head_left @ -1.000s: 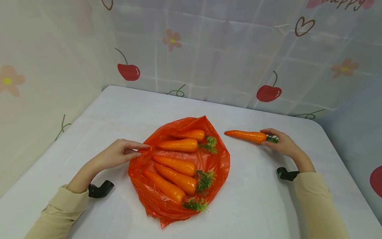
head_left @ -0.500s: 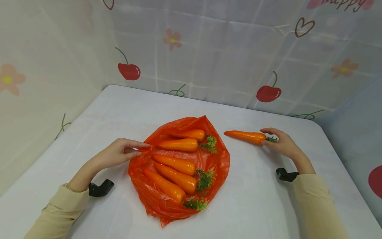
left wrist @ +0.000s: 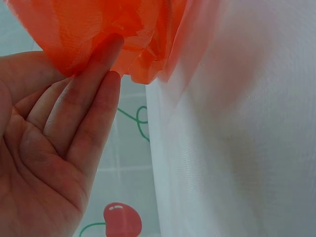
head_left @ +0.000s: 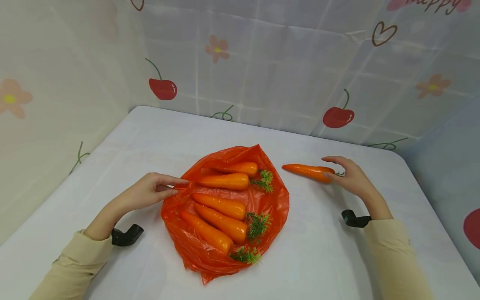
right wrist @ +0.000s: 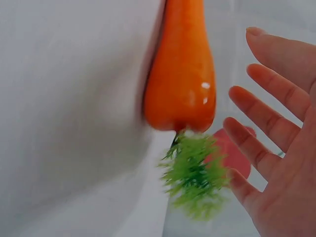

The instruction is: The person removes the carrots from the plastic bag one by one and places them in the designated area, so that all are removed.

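On the white table lies a spread-out red plastic bag (head_left: 258,195), with several orange carrots (head_left: 226,182) with green tops on it. At the bag's left edge my left hand (head_left: 148,192) pinches the thin plastic. The left wrist view shows the bag's edge (left wrist: 143,44) at those fingers. To the right of the bag a single carrot (head_left: 305,170) lies on the table, its tip toward the bag. Over its leafy end is my right hand (head_left: 350,177), fingers spread. In the right wrist view the carrot's green top (right wrist: 195,173) shows beside the fingers (right wrist: 261,108), which stand apart from the carrot.
The white table (head_left: 307,258) ends at a back edge against a patterned curtain (head_left: 262,75) with cherries and flowers. Black wrist devices (head_left: 127,236) sit under both wrists.
My right hand's fingers have opened wider and shifted slightly left and up around the single carrot, which stays in place. My left hand keeps its place at the bag's edge.
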Demonstrator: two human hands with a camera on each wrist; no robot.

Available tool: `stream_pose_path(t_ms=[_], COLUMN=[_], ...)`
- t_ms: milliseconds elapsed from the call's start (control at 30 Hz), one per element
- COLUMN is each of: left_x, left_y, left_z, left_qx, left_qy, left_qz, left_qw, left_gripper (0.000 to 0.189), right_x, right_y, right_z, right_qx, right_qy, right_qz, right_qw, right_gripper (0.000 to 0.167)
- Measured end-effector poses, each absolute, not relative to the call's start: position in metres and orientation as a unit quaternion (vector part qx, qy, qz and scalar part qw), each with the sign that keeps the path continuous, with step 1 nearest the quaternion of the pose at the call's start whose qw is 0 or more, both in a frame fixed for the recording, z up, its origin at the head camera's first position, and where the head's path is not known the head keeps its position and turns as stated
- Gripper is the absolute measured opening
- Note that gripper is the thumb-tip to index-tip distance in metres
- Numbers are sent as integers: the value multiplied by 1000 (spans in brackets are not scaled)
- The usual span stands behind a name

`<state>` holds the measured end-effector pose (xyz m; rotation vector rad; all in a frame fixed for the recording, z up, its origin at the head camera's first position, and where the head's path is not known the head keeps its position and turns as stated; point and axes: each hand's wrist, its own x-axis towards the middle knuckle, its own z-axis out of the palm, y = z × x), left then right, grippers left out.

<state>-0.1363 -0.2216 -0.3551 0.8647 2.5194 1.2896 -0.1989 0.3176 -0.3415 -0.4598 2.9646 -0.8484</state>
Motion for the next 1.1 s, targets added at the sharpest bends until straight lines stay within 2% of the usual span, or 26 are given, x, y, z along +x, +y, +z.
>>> stream_pose_path(t_ms=[433, 667, 1100], left_x=[-136, -137, -137], left_y=[-222, -223, -222], left_z=[-354, -355, -356], left_qx=[285, 289, 291], left_qy=[851, 850, 846], left_qz=[432, 431, 437], left_qw=[92, 91, 92], left_gripper=[33, 33, 33], right_x=[-190, -184, -190], right_y=[265, 216, 137], right_z=[-323, -323, -343], right_qx=[-196, -283, -383], right_qy=[925, 884, 832], right_qz=[-322, -363, -401], right_qw=[-33, -84, -16], right_gripper=[42, 42, 36])
